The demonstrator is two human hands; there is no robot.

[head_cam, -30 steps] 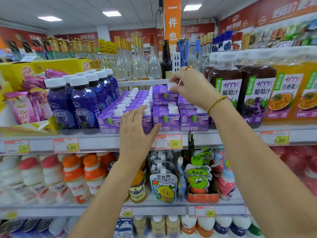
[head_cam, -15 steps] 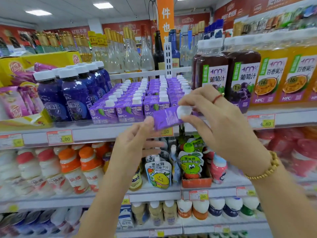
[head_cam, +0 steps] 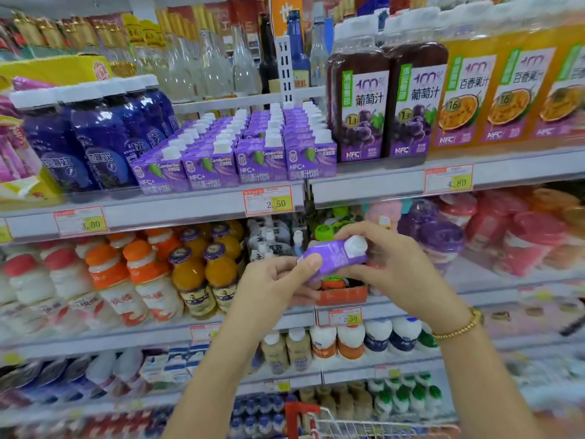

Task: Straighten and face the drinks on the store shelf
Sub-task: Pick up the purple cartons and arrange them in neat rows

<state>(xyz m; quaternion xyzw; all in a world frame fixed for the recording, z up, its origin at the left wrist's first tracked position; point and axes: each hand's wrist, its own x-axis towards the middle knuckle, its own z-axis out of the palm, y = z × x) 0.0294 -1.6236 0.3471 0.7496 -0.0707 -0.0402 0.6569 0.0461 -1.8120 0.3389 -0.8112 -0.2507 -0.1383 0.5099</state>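
Now we pinch a carton (head_cam: 335, 255) sideways, left hand (head_cam: 275, 286) at nine o'clock, right hand (head_cam: 399, 270) at three; a loose pinch could drop it.

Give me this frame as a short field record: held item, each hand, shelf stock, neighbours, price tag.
held item: purple carton with white cap, lying sideways, cap end to the right, held in front of the lower shelves
left hand: left hand grips the carton's base end, thumb on top
right hand: right hand grips the cap end
shelf stock: matching cartons in rows, upright, front four labels forward
neighbours: blue bottles to their left, grape juice bottles to their right
price tag: price tag below the rows reads 2.50
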